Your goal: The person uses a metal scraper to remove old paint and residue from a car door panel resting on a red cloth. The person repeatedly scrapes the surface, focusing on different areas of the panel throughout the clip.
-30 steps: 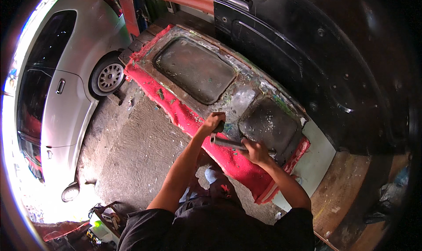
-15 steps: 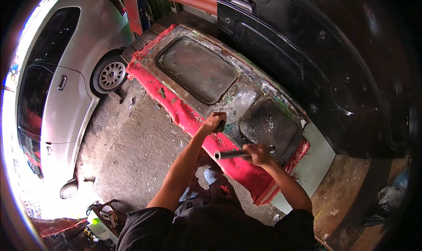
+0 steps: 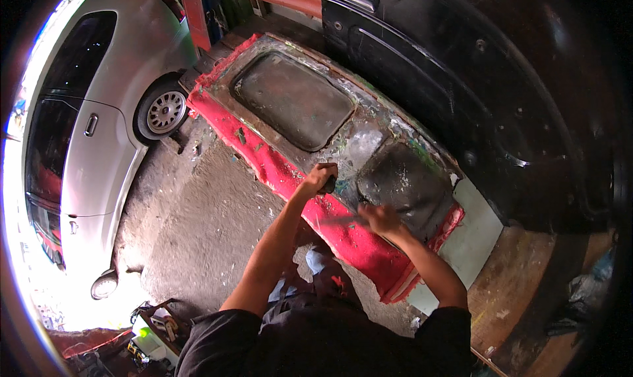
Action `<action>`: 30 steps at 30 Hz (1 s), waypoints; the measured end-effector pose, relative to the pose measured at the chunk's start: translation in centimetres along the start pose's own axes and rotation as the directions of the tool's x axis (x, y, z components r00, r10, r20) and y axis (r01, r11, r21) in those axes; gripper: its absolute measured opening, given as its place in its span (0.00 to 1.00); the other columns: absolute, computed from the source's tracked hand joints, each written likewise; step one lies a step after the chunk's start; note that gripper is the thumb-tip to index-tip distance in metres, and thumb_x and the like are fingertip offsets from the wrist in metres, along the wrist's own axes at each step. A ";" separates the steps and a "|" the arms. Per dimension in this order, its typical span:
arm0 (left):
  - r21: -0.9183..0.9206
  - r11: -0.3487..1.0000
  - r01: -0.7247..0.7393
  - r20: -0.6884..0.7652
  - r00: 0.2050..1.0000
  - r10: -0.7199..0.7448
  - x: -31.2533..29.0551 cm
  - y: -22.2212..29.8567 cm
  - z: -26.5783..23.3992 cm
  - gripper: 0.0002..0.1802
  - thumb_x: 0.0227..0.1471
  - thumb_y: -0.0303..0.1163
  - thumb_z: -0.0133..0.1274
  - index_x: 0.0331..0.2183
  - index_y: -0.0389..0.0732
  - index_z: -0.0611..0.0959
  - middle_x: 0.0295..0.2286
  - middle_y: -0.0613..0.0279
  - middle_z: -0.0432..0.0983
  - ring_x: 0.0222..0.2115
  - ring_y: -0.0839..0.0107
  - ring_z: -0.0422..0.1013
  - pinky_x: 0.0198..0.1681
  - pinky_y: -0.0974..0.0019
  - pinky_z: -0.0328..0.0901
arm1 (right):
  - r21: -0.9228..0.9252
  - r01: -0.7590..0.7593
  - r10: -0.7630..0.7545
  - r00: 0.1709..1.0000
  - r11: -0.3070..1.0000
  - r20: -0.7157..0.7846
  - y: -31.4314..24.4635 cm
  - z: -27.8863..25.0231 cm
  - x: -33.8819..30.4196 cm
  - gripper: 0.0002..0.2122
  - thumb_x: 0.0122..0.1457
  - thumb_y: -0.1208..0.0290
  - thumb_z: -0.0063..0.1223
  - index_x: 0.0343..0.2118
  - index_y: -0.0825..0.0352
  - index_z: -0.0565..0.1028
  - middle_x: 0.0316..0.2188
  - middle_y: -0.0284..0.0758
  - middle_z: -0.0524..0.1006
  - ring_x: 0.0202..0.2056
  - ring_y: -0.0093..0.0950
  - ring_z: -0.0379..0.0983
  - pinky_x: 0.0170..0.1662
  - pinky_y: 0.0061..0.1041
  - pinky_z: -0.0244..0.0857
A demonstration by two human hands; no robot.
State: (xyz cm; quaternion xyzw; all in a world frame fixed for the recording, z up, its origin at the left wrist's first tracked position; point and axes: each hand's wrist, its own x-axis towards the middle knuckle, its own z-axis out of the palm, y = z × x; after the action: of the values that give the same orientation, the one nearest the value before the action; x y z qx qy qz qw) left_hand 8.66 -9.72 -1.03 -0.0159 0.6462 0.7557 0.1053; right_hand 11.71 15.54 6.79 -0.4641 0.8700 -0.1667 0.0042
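A worn metal panel (image 3: 310, 154), which looks like a vehicle door with two recessed sections, lies on a red cloth (image 3: 264, 159). At its near edge my left hand (image 3: 319, 176) is closed around a small dark block-like piece (image 3: 329, 184) that touches or nearly touches the panel. I cannot make out its exact kind. Just to the right, my right hand (image 3: 381, 220) is closed on a dark grey metal bar (image 3: 339, 220) with a round end. The bar points left over the red cloth and is smeared by motion.
A silver car (image 3: 99, 133) stands at the left. Behind the bench leans a large black vehicle panel (image 3: 455, 93). A pale board (image 3: 471, 222) sticks out under the cloth's right end. Wooden boards (image 3: 521, 278) lie at the right. An open tool box (image 3: 158, 331) is at lower left.
The right hand has shifted slightly left and up with the metal bar, which was sharp before and is blurred now. My left hand keeps its place on the panel.
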 end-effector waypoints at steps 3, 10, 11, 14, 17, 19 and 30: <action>0.063 0.954 -0.292 0.069 0.955 0.288 0.2 1.4 0.2 0.11 0.49 0.34 0.45 0.20 0.41 0.71 0.14 0.67 0.61 0.11 0.77 0.56 0.12 0.68 0.51 | -0.099 -0.074 0.080 0.995 0.992 0.058 1.6 1.1 0.0 0.16 0.54 0.53 0.56 0.36 0.61 0.72 0.15 0.39 0.74 0.17 0.38 0.74 0.18 0.38 0.67; -0.024 0.947 0.320 -0.063 0.945 -0.321 -0.8 2.9 2.7 0.12 0.49 0.37 0.46 0.20 0.42 0.73 0.14 0.69 0.62 0.13 0.78 0.58 0.13 0.69 0.52 | 0.027 0.278 -0.270 0.948 0.960 -0.171 1.5 0.8 -1.3 0.16 0.54 0.52 0.55 0.35 0.60 0.71 0.12 0.33 0.71 0.14 0.36 0.72 0.15 0.38 0.65; -0.035 0.959 0.283 -0.042 0.958 -0.284 -0.3 2.5 2.2 0.12 0.49 0.37 0.46 0.20 0.41 0.73 0.15 0.70 0.62 0.14 0.79 0.58 0.15 0.70 0.53 | -0.020 0.307 -0.306 0.937 0.952 -0.170 1.9 1.3 -1.3 0.16 0.54 0.52 0.56 0.34 0.60 0.72 0.12 0.33 0.71 0.14 0.35 0.72 0.15 0.37 0.65; -0.049 0.996 0.075 0.067 0.995 -0.071 -0.7 -0.8 0.0 0.13 0.51 0.37 0.46 0.21 0.40 0.73 0.16 0.72 0.61 0.19 0.81 0.59 0.24 0.72 0.55 | -0.036 0.033 -0.036 0.995 0.999 -0.089 0.5 -1.9 0.7 0.16 0.53 0.51 0.57 0.32 0.61 0.73 0.13 0.34 0.72 0.15 0.35 0.73 0.17 0.36 0.66; 0.071 0.997 0.005 -0.025 1.000 -0.004 -0.1 -2.3 0.7 0.14 0.53 0.38 0.46 0.22 0.40 0.73 0.16 0.73 0.62 0.19 0.81 0.59 0.22 0.72 0.56 | -0.004 0.046 -0.046 0.980 0.999 -0.196 0.8 -2.2 0.6 0.17 0.53 0.50 0.57 0.29 0.61 0.74 0.14 0.34 0.73 0.16 0.36 0.73 0.18 0.35 0.66; 0.001 0.968 0.250 -0.005 0.968 -0.250 -1.0 0.0 2.3 0.12 0.54 0.39 0.47 0.25 0.42 0.74 0.17 0.73 0.63 0.17 0.81 0.61 0.18 0.71 0.58 | -0.048 0.235 -0.240 0.940 0.971 -0.242 2.0 -2.6 0.3 0.17 0.53 0.49 0.57 0.28 0.61 0.72 0.16 0.34 0.73 0.18 0.35 0.74 0.19 0.34 0.67; 0.057 0.995 0.081 0.033 0.996 -0.083 -4.5 -0.1 0.7 0.09 0.57 0.37 0.49 0.33 0.42 0.74 0.18 0.73 0.64 0.17 0.81 0.62 0.19 0.73 0.58 | 0.179 -0.039 0.045 0.999 0.983 -0.030 0.1 -2.3 -2.0 0.19 0.52 0.54 0.61 0.33 0.68 0.75 0.19 0.41 0.77 0.21 0.39 0.76 0.22 0.33 0.69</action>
State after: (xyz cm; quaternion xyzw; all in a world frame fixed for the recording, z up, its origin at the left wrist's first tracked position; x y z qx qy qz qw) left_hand 13.13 -9.60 -0.25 -0.0264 0.6638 0.7326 0.1481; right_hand 12.43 17.91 8.68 -0.4405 0.8611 -0.2516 0.0343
